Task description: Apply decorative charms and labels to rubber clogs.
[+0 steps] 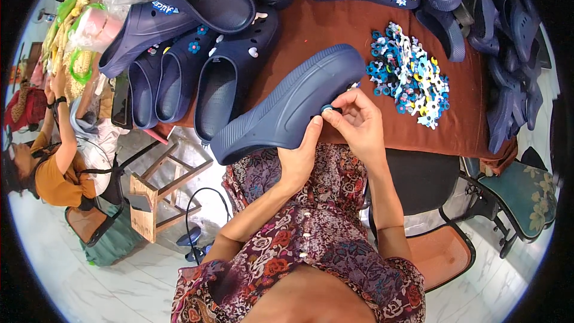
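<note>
A navy blue foam clog is tilted on its side in front of me, its thick sole facing up toward the left. My left hand grips it from below, the thumb near the clog's edge. At that same edge my right hand pinches a small round blue shoe charm between thumb and fingers. To the right, a loose pile of shoe charms in blue, white and yellow lies on the brown cloth-covered table.
Several navy clogs with charms stand at the left and along the back. More clogs crowd the right edge. A wooden stool, a person in an orange top at the left, and a green padded chair at the right surround the table.
</note>
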{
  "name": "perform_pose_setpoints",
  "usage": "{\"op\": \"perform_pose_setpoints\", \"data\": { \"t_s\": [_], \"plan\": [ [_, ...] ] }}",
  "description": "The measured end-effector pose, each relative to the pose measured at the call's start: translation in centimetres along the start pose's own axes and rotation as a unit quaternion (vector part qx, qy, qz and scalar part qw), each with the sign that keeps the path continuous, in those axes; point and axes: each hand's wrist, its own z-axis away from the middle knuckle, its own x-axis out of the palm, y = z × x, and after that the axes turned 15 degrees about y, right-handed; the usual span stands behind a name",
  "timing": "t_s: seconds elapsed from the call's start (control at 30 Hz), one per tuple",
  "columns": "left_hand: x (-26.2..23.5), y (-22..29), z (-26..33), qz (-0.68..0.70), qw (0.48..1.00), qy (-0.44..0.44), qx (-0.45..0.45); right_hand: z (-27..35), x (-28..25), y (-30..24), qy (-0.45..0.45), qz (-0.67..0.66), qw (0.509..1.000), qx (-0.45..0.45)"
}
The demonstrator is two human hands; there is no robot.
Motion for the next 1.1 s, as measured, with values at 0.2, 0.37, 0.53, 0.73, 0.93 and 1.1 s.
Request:
{"op": "perform_pose_setpoints", "data": {
  "t_s": [0.2,0.37,0.53,0.73,0.93,1.1],
  "plan": [
    [-0.2,0.1,0.3,-0.02,1.0,0.006,0.017,0.6,0.6,-1.1,0.026,0.164,0.97,-0.179],
    [-0.2,-0.1,0.3,-0.015,0.999,-0.003,0.028,0.8,0.7,-0.5,0.046,0.146,0.973,-0.172],
    [-0.1,0.2,0.4,-0.03,0.999,-0.018,0.025,0.2,0.4,-0.1,0.043,0.084,0.993,-0.067],
    [0.0,2.3,-1.1,0.168,0.972,-0.015,-0.164,-0.4,0.1,0.4,0.029,0.026,0.992,-0.117],
    [-1.0,3.1,-4.0,0.248,0.898,-0.008,-0.364,-1.0,-5.0,2.3,0.179,0.172,0.962,-0.115],
    [-1.4,2.7,-4.9,0.306,0.854,-0.012,-0.421,-0.8,-6.6,3.2,0.187,0.355,0.907,-0.13]
  ]
}}
